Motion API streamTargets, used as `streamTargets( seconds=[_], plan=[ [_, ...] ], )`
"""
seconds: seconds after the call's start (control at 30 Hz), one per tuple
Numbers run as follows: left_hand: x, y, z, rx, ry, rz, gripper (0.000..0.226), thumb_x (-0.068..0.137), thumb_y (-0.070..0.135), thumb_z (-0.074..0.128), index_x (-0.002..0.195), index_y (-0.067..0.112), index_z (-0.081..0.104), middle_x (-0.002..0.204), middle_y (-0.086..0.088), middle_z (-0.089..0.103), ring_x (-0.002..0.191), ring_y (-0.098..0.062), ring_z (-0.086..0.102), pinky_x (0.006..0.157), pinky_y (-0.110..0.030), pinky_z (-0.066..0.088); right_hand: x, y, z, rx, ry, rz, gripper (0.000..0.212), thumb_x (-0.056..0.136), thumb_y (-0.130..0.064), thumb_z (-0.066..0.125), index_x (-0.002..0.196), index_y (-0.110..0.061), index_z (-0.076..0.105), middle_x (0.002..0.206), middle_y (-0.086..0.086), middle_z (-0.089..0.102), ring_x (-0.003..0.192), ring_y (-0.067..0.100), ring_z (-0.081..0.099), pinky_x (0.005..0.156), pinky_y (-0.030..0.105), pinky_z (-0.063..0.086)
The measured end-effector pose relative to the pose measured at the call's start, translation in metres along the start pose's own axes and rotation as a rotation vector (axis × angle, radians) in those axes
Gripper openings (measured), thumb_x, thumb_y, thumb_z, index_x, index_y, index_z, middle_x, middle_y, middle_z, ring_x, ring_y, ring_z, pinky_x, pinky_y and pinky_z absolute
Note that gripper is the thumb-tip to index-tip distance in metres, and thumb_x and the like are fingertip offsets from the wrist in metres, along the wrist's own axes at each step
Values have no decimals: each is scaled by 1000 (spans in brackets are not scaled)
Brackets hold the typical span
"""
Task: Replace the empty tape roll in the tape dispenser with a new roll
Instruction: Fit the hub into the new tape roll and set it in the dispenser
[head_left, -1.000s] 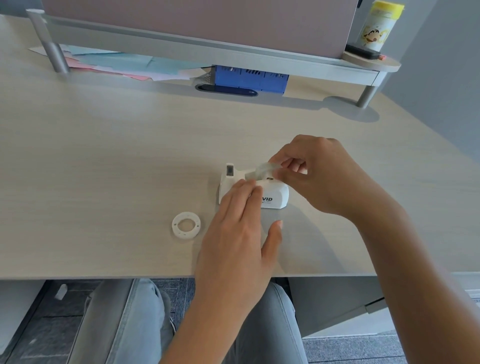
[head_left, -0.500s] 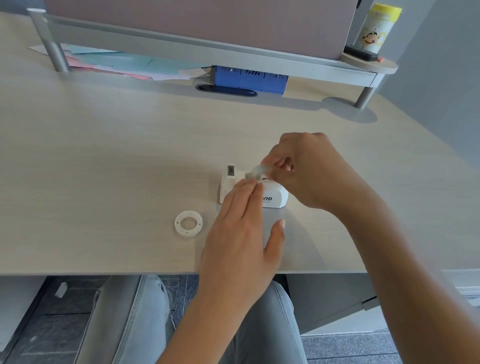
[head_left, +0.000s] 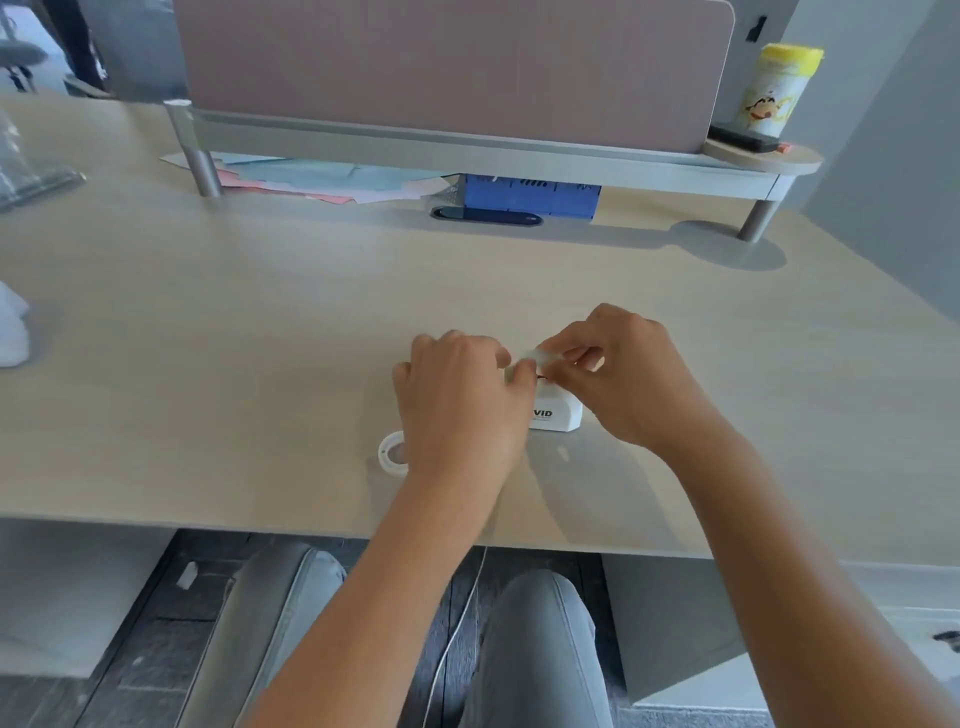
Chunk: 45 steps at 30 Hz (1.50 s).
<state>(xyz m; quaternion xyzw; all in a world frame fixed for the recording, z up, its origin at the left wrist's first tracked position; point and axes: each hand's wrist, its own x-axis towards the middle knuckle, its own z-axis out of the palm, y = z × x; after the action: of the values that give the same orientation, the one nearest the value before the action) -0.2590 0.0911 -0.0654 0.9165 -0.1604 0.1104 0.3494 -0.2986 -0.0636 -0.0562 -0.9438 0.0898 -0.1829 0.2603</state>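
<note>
A small white tape dispenser (head_left: 556, 413) stands on the desk, mostly hidden by both hands. My left hand (head_left: 460, 400) covers its left half with fingers curled, pinching the end of a clear tape strip (head_left: 535, 358). My right hand (head_left: 623, 379) sits above the dispenser's right part and pinches the same strip from the other side. The tape roll inside is hidden. An empty white tape core (head_left: 390, 453) lies flat on the desk, partly behind my left wrist.
A raised monitor shelf (head_left: 467, 150) spans the back, with coloured papers (head_left: 311, 179) and a blue box (head_left: 530, 195) beneath it. A yellow-lidded canister (head_left: 776, 88) stands on the shelf's right end. White objects (head_left: 13, 327) lie at the far left. The desk's front edge is close to me.
My left hand moved up from the desk onto the dispenser and closed its fingers on the tape strip beside my right hand. The camera tilted up, showing more of the back.
</note>
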Motion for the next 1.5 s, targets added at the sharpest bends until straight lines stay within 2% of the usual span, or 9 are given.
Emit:
streamTargets(
  seconds=[0.2, 0.37, 0.73, 0.97, 1.07, 1.17, 1.27, 1.37, 1.5],
  plan=[
    [9, 9, 13, -25, 32, -68, 36, 90, 40, 62, 65, 17, 75, 65, -1, 72, 77, -34, 62, 79, -45, 48, 2, 14, 0, 92, -9, -69, 14, 95, -26, 74, 103, -29, 85, 94, 1, 68, 84, 15, 71, 79, 36, 57],
    [13, 17, 11, -117, 59, -110, 22, 82, 28, 70, 64, 17, 76, 61, 0, 72, 68, -32, 67, 76, -51, 56, 4, 24, 6, 112, 5, -134, 18, 95, -25, 72, 108, -29, 84, 93, 1, 65, 82, 18, 70, 77, 40, 57],
    [20, 24, 4, -83, -3, -111, 14, 77, 17, 66, 68, 16, 77, 69, 0, 75, 72, -31, 69, 76, -46, 58, -3, 14, 6, 46, 23, -113, 28, 94, -17, 72, 120, -22, 81, 100, 3, 65, 87, 23, 70, 83, 35, 54],
    [27, 22, 0, -244, -74, -162, 13, 79, 25, 68, 70, 16, 72, 75, 3, 74, 73, -27, 68, 64, -31, 49, -11, 4, 4, 64, 36, -43, 37, 89, -27, 78, 125, -19, 73, 101, -4, 65, 85, 17, 70, 85, 34, 55],
    [32, 19, -5, -342, -69, -175, 19, 78, 22, 65, 67, 8, 70, 68, -6, 72, 66, -27, 63, 63, -33, 51, -10, 0, 3, 46, 20, -31, 44, 84, -37, 82, 123, -21, 72, 102, -3, 67, 87, 16, 69, 83, 33, 55],
    [37, 11, -9, -449, -95, -208, 29, 78, 21, 62, 68, -6, 62, 70, -25, 61, 61, -23, 44, 59, -32, 41, -7, -2, 3, 20, 20, -18, 36, 83, -37, 82, 115, -22, 76, 102, -2, 67, 88, 18, 68, 83, 39, 56],
    [40, 2, -10, -551, -154, -281, 36, 75, 24, 58, 73, -12, 56, 69, -15, 53, 66, -20, 42, 63, -33, 36, -4, -5, 3, -15, -2, -10, 26, 84, -35, 81, 107, -22, 78, 101, -1, 66, 87, 19, 67, 82, 42, 56],
    [44, -2, -9, -652, -188, -350, 35, 77, 23, 60, 75, -12, 60, 66, -4, 60, 66, -19, 46, 66, -33, 39, -3, -8, 4, -70, -9, -4, 24, 86, -35, 78, 107, -23, 78, 101, -2, 65, 88, 21, 66, 80, 40, 55],
    [45, -6, -8, -653, -221, -290, 28, 81, 25, 73, 77, -2, 68, 68, -3, 61, 63, -20, 50, 64, -30, 43, -3, -11, 5, -104, -17, 20, 23, 88, -37, 76, 108, -25, 76, 103, -3, 64, 90, 21, 66, 82, 42, 55]
  ],
)
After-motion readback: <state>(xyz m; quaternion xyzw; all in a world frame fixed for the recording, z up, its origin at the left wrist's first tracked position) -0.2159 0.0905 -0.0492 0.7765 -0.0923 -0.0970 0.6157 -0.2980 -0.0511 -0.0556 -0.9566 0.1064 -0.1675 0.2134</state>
